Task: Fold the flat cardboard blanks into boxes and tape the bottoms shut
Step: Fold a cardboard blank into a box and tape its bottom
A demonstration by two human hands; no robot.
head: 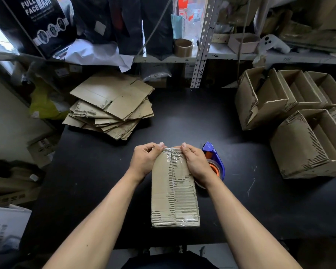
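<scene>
A folded cardboard box (175,195) stands bottom-up on the black table (97,171) in front of me, with clear tape running along its centre seam and over the far edge. My left hand (145,159) grips the box's far left corner, thumb on the taped edge. My right hand (195,162) grips the far right corner, thumb also pressing the tape. A blue tape dispenser with an orange core (214,162) lies just right of the box, partly hidden behind my right hand. A stack of flat cardboard blanks (111,105) lies at the table's far left.
Several folded open boxes (299,117) are piled at the right side of the table. A metal shelf (221,57) at the back holds a brown tape roll (183,47), bags and a small box. Cartons and bags sit on the floor at left.
</scene>
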